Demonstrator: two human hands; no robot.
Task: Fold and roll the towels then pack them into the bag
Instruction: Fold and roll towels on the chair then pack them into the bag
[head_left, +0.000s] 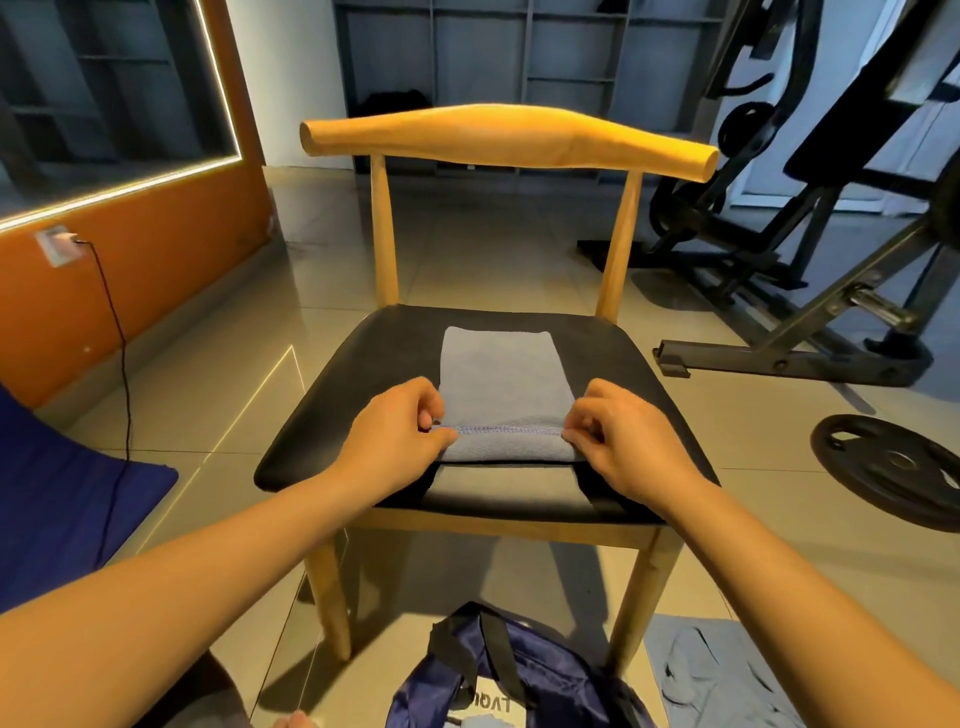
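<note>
A grey-blue towel (501, 374) lies folded into a long strip on the black seat of a wooden chair (343, 395). Its near end is turned over into a first short roll with a stitched hem on top. My left hand (400, 436) pinches the left end of that roll. My right hand (623, 441) pinches the right end. A dark blue bag (498, 675) with black straps stands open on the floor under the chair's front edge. Another grey-blue towel (722, 675) lies crumpled on the floor to the bag's right.
Black gym equipment (810, 218) stands at the right, with a weight plate (893, 467) flat on the floor. At the left are an orange wall, a black cable (122, 353) from a socket and a blue mat (57, 499). The floor is tiled.
</note>
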